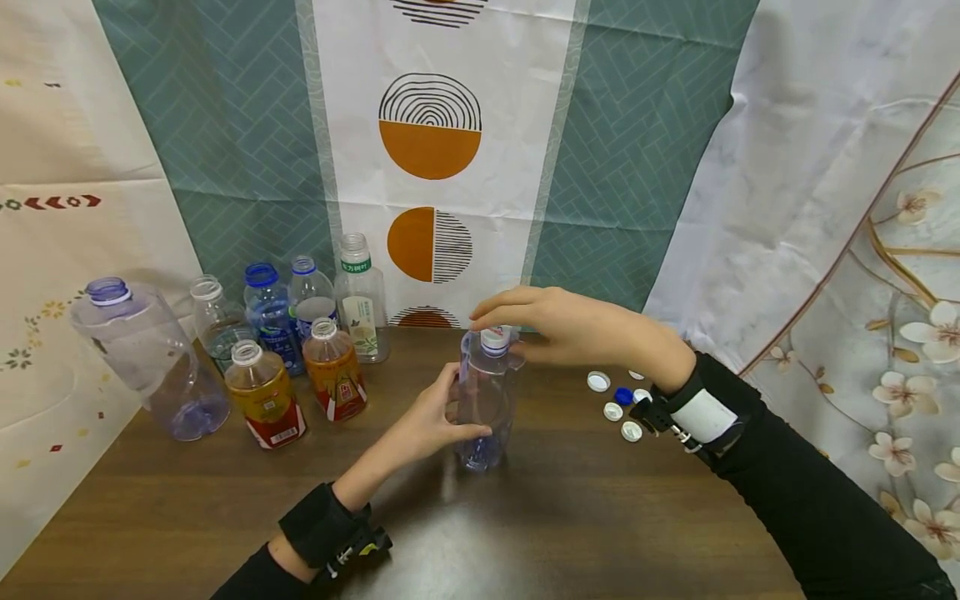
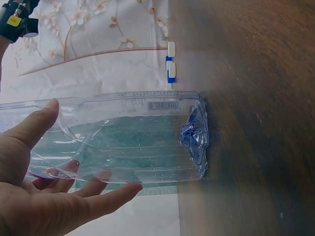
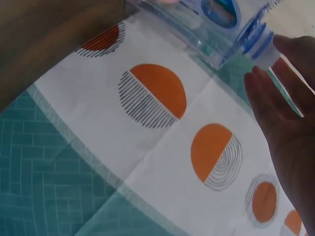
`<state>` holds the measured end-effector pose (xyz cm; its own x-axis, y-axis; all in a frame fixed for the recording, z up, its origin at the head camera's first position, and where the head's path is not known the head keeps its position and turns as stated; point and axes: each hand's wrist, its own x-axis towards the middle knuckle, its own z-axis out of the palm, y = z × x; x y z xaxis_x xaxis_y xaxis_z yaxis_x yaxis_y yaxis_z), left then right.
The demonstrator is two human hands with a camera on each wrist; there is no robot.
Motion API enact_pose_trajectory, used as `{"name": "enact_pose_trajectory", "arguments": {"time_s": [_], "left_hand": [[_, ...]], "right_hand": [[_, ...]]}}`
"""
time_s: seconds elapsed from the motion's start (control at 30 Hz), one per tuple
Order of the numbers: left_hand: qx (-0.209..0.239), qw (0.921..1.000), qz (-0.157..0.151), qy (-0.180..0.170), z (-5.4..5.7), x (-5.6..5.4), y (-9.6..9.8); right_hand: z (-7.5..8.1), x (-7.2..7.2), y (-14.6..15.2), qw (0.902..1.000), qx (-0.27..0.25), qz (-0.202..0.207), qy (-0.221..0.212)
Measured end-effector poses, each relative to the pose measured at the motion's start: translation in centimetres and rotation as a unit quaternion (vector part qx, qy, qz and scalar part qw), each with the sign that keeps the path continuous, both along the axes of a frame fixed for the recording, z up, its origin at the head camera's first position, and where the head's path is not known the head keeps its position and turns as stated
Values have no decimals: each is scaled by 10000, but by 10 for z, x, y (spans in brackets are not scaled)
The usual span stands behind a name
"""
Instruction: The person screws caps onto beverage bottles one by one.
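A large clear plastic bottle (image 1: 487,392) with a bluish base stands upright on the table. My left hand (image 1: 427,417) holds it from the left, thumb across the front; the left wrist view shows the fingers (image 2: 118,196) along its other side. A white bottle cap (image 1: 495,337) sits on its neck. From above and to the right, my right hand (image 1: 551,321) reaches over the top. The right wrist view shows the cap (image 3: 266,51) between the thumb and fingers of the right hand (image 3: 295,103).
Several uncapped bottles stand at the left, among them a big tilted purple-tinted bottle (image 1: 153,358), a blue bottle (image 1: 270,317) and orange-labelled bottles (image 1: 335,371). Loose white caps (image 1: 632,431) and a blue cap (image 1: 623,397) lie at the right. Patterned cloth (image 1: 652,150) hangs behind the table (image 1: 600,517).
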<state>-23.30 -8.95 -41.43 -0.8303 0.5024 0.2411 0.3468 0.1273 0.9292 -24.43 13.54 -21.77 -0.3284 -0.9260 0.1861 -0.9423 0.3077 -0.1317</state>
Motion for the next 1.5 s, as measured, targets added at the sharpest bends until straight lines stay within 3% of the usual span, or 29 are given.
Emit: {"name": "enact_pose_trajectory", "arguments": {"time_s": [0.27,0.73,0.87,1.1,1.3,1.5], "left_hand": [[-60,10000,-4,62,3,1,-1],[-104,9999,46,55,4,3,0],[-138,9999,65,26,4,3,-1],[-70,10000,21,-13,5,3,-2],[-62,10000,0,-23,6,4,-1],[-99,9999,-3,-80,4,4,-1]], "right_hand": [[-5,0,-11,9996,102,7,271],[-8,8,-21,9944,-276,-943,382],[-6,7,-19,9962,-160,-791,341],[6,7,-9,9992,307,-184,204],[11,7,-9,9962,867,62,-54],[16,6,-15,9929,1162,257,48]]}}
